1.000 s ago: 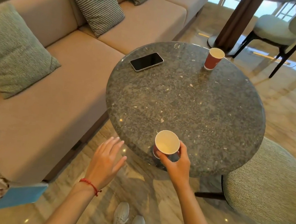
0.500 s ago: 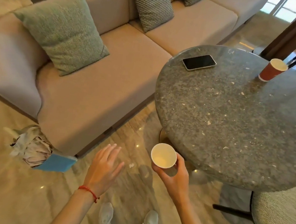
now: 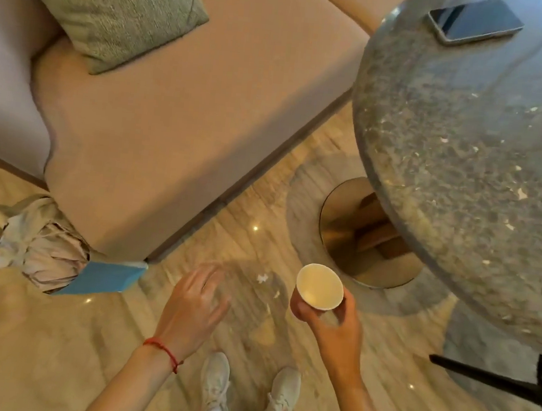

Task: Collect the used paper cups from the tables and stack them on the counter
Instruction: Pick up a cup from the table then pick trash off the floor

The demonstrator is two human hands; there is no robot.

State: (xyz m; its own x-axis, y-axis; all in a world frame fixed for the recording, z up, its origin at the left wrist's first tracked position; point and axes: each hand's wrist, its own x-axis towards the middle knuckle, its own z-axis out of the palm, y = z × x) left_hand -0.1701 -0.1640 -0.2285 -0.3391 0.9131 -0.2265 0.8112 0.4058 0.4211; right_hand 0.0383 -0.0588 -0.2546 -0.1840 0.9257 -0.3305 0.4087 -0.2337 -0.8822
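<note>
We now carry the red paper cup with the white inside away from the round grey speckled stone table. One second ago this cup stood at the near edge of the table with our right hand just taking it; now the cup is in the air above the pale marble floor, well apart from the table edge, upright, and it looks empty inside. The right hand holds the cup from below, with fingers and thumb curled around its wall. Our left hand holds nothing; its fingers seem loosely spread, but they are blurred, so we are not sure.

The view has also turned to the left: the second red cup at the far edge of the table is no more in the picture, only the black smartphone stays visible there.

We judge that one cup is collected, the other cup is left on the table, and the counter is not yet in view.
</note>
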